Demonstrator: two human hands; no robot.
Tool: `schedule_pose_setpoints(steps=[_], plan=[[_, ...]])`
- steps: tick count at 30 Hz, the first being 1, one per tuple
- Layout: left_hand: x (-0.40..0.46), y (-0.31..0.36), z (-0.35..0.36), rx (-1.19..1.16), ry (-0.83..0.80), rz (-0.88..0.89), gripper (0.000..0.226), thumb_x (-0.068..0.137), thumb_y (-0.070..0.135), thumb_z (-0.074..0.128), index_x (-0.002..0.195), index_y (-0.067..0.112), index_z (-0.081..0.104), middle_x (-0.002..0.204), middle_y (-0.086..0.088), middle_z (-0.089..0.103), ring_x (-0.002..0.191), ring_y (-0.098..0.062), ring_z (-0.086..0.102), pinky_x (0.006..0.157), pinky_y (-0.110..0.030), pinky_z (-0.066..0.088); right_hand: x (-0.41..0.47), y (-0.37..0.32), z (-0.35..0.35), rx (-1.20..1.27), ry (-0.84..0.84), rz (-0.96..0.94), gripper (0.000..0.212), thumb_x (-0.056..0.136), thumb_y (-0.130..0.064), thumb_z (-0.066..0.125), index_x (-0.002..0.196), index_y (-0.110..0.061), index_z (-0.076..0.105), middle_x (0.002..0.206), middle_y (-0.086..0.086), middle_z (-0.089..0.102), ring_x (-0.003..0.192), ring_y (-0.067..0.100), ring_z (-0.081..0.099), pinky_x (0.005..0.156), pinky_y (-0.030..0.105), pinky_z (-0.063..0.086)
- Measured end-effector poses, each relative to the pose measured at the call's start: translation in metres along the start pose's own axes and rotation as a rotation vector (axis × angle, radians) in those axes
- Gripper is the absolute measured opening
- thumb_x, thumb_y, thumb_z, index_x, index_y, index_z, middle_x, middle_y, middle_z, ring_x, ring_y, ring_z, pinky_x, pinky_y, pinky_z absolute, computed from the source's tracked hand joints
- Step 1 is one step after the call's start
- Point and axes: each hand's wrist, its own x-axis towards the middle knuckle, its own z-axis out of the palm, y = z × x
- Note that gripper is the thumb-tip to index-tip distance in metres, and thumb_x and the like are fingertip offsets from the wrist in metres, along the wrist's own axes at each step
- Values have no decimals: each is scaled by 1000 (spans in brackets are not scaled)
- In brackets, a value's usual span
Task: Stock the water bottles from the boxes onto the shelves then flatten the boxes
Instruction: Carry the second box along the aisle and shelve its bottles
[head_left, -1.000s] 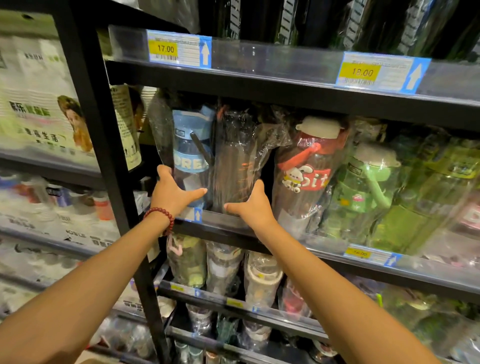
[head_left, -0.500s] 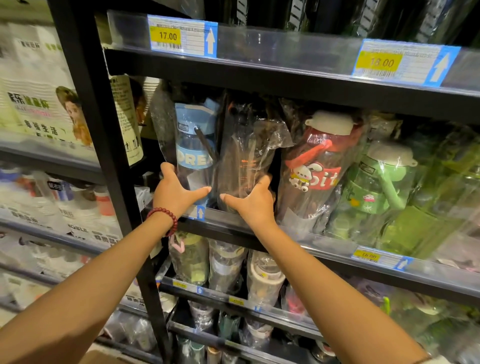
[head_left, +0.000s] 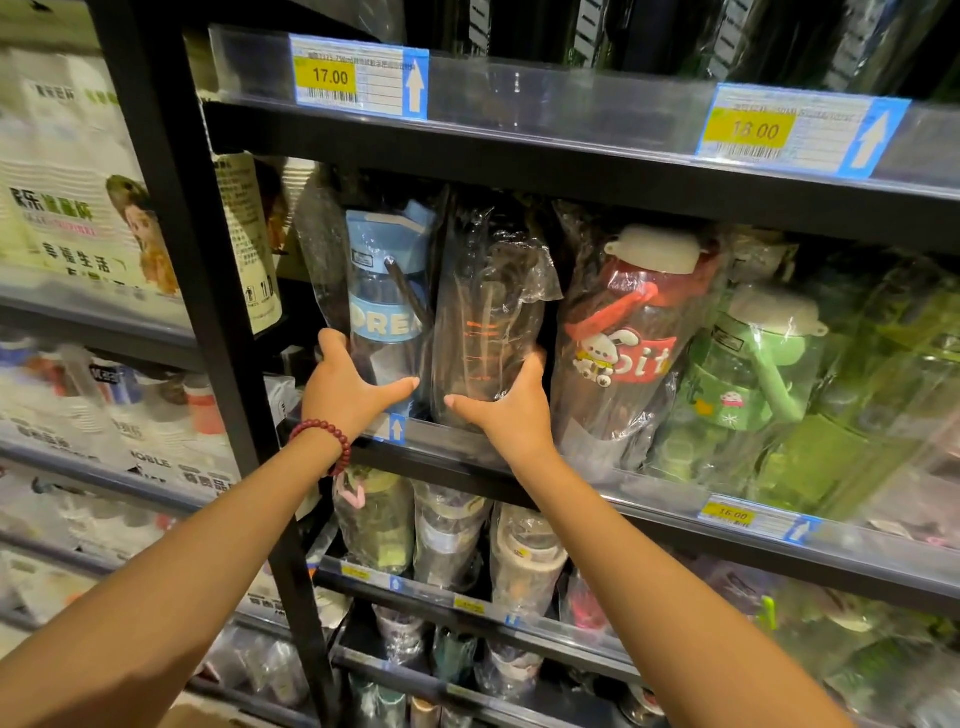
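Note:
On the middle shelf (head_left: 613, 499) stand two bottles in clear plastic bags. The blue-capped bottle (head_left: 382, 306) is at the shelf's left end and a dark smoky bottle (head_left: 485, 317) with orange marks stands right of it. My left hand (head_left: 345, 387), with a red bead bracelet on its wrist, grips the lower part of the blue-capped bottle, thumb across the front. My right hand (head_left: 509, 402) curls round the base of the dark bottle. Both bottles stand upright, touching each other.
Right of the dark bottle are a red bottle (head_left: 631, 332) with a white cap and green bottles (head_left: 753, 374). A black upright post (head_left: 208, 322) borders the shelf on the left. Shelves above and below hold more bagged bottles and price tags. The neighbouring rack at left holds boxed goods.
Both hands have slid a little up the bottles and closed round their lower parts. The view has shifted slightly; the bottles stay upright on the shelf.

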Motion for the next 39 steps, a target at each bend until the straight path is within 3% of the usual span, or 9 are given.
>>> schedule_pose_setpoints(steps=[11,15,19,22,23,28,32,36,39], plan=[[1,-1,1,7,8,6,74,66,43,81,109,8,33,98,-4,51,83,-22,54,68,-34,46,1,1,5,-35,33,-43,110,64,-39,85,143,-6,16,137,8,45,124,23,46,91,22,38],[1,-2,1,-7,5,8,75,65,42,81,110,8,32,100,-3,50,85,-21,53,71,-33,46,4,2,5,-53,51,-33,104,64,-38,85,141,-6,24,138,8,46,126,24,46,99,31,41],[3,-2,0,3,-5,3,72,65,43,81,105,11,31,98,-4,50,84,-22,53,68,-32,43,5,0,-3,50,-32,17,88,70,-24,83,139,-10,30,139,4,45,127,20,44,100,27,37],[3,-2,-1,3,-12,-1,72,66,43,81,106,10,31,98,-4,50,84,-22,53,68,-33,44,9,1,-5,134,-77,55,60,74,-12,79,122,-12,42,126,5,54,120,23,52,96,29,42],[2,-2,-1,4,-10,-2,73,66,43,81,107,9,32,98,-4,50,84,-23,53,69,-33,44,9,1,-4,138,-66,59,59,74,-12,78,120,-11,42,125,7,55,119,24,53,96,32,44],[2,-2,0,28,0,4,71,66,44,81,102,12,29,93,-4,50,80,-23,54,64,-33,43,2,-15,18,-39,33,103,116,68,-41,81,147,-9,3,145,14,27,137,31,24,107,44,33],[2,-2,-1,14,-4,-12,75,64,44,81,109,8,33,99,-4,52,83,-22,54,68,-32,44,5,-14,18,-103,132,34,84,67,-40,83,123,-3,32,122,12,49,113,26,48,82,33,43],[2,-1,-1,22,-5,-17,76,65,44,81,112,7,34,101,-4,52,83,-21,53,67,-32,42,10,-5,-4,-12,37,39,93,65,-33,85,136,-4,34,136,7,48,124,22,47,100,32,42],[1,0,0,17,-3,-21,76,65,44,81,112,7,34,100,-5,53,83,-23,53,68,-33,44,10,-3,-15,107,-80,37,80,70,-17,83,136,-8,39,130,2,51,121,15,48,94,24,38]])
